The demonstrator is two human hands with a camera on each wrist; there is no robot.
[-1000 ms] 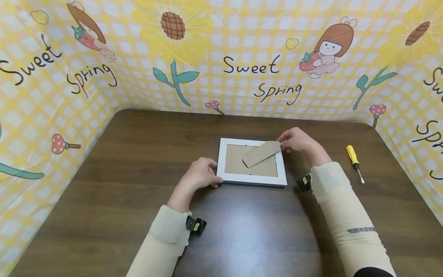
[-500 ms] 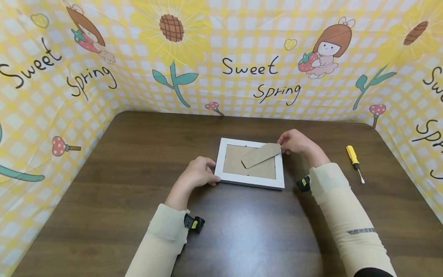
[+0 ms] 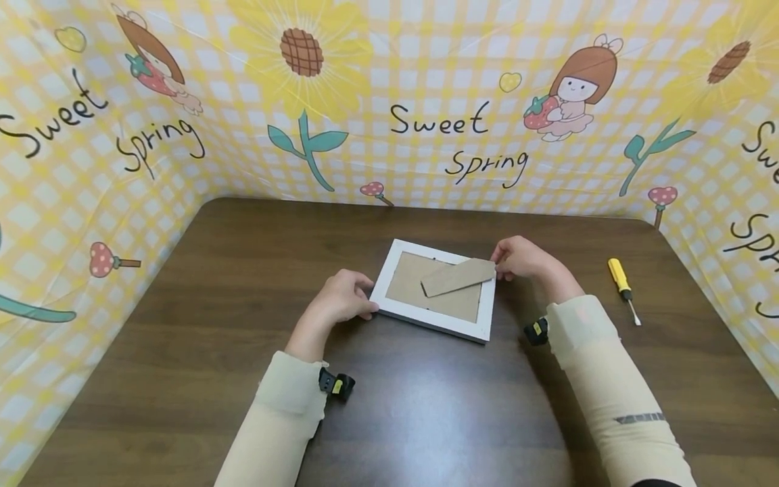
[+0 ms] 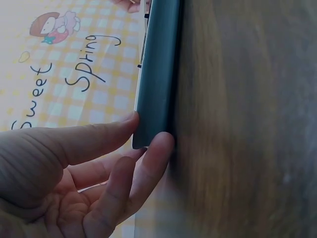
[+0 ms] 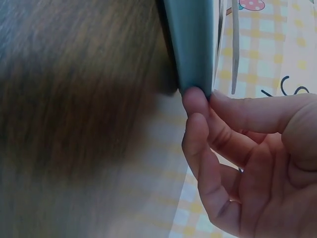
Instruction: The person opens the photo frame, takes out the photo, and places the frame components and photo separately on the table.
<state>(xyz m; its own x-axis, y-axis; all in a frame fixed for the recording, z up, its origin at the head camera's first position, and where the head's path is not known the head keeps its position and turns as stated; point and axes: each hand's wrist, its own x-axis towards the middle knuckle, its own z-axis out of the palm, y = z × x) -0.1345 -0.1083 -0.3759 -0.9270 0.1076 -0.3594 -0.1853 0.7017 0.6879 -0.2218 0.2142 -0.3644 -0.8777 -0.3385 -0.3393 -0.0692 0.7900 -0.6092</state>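
Observation:
A white picture frame (image 3: 435,325) lies back side up on the table, turned slightly, its brown backing board (image 3: 404,281) showing. On that board a cardboard stand flap (image 3: 456,277) slants toward the frame's far right corner. My left hand (image 3: 341,297) pinches the near left corner between thumb and fingers, which the left wrist view shows against the frame's bluish side edge (image 4: 157,74). At the far right corner my right hand (image 3: 523,260) pinches the frame too, thumb on one face and fingers on the edge, as the right wrist view shows.
A screwdriver (image 3: 621,281) with a yellow handle lies on the dark wooden table (image 3: 243,270) to the right of my right hand. Yellow checked cloth (image 3: 426,67) with printed flowers stands up behind the table and along both sides.
The frame has turned clockwise on the table, its near right corner coming toward me. My left hand has moved slightly left and away, my right hand slightly nearer. The screwdriver stays put.

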